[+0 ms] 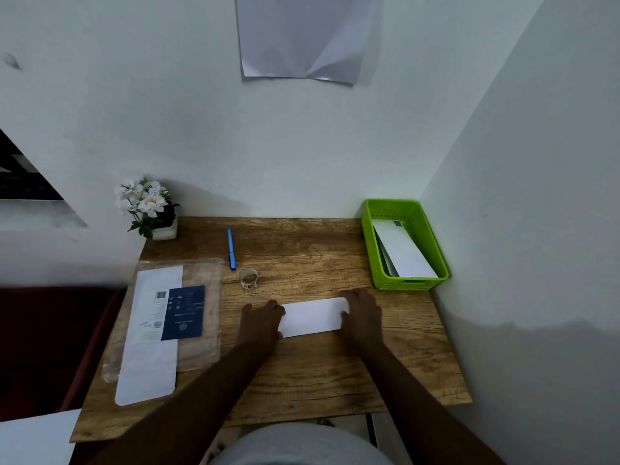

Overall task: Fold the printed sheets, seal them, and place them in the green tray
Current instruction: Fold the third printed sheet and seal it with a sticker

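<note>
A folded white sheet (312, 317) lies flat on the wooden table (302, 370), in front of me. My left hand (263, 322) presses on its left end and my right hand (364, 315) presses on its right end, fingers laid flat. A small roll of clear tape (249, 278) stands just behind the sheet. The green tray (372, 250) sits at the back right corner with folded white sheets (404, 251) inside. A printed sheet with a dark blue panel (157, 330) lies on a clear plastic sleeve at the left.
A blue pen (231, 249) lies behind the tape. A small pot of white flowers (149, 206) stands at the back left corner. Walls close the table at the back and right. A grey sheet (305, 35) hangs on the back wall.
</note>
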